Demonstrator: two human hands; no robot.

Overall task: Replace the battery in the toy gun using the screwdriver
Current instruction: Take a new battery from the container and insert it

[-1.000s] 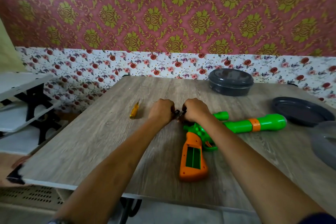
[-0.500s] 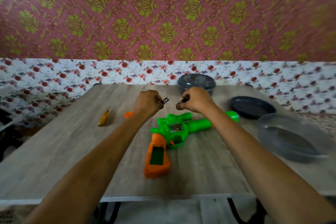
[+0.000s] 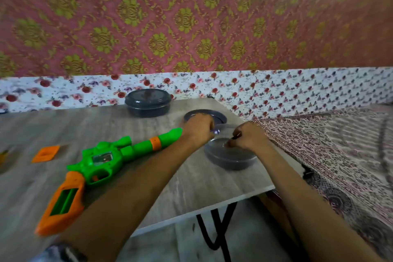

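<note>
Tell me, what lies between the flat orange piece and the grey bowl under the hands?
The green toy gun lies there on the table, barrel toward the grey bowl, as the head view shows.

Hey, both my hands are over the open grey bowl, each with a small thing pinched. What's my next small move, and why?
Probably release each small piece into the bowl. The left hand and right hand are right above it, pinching them, and the gun lies with its grip slot open, apparently empty, cover off beside it.
</note>
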